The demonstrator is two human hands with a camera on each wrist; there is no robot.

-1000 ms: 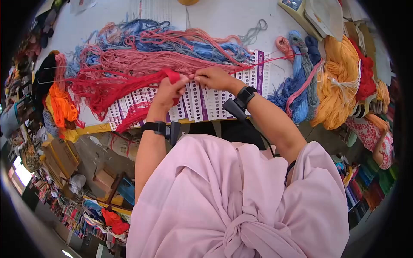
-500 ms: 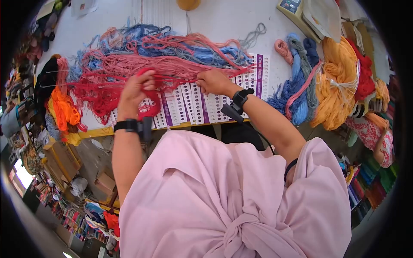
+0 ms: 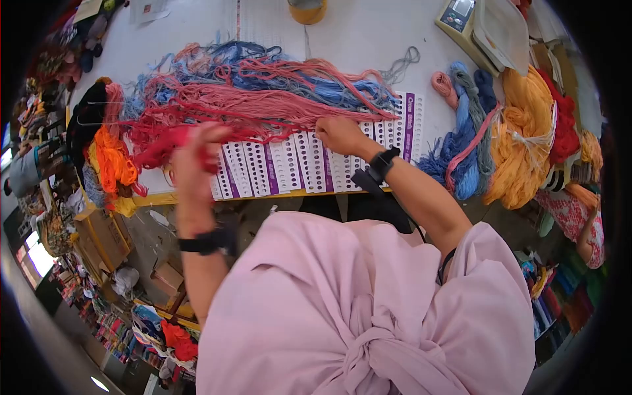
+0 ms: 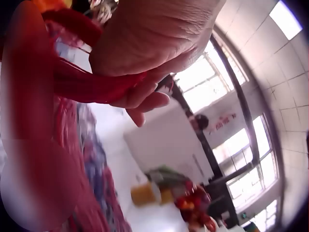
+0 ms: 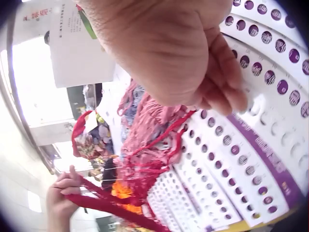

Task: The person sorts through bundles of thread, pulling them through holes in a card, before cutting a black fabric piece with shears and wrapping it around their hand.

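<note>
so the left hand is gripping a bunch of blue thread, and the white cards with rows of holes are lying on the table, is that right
Not quite: the thread that the left hand grips is red, not blue, as the left wrist view shows. The white cards with rows of holes are indeed lying on the table.

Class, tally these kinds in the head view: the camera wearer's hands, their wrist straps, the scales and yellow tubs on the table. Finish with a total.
Hands: 2 (left hand, right hand)
Wrist straps: 2
Scale: 1
Yellow tub: 1
Total: 6
</note>
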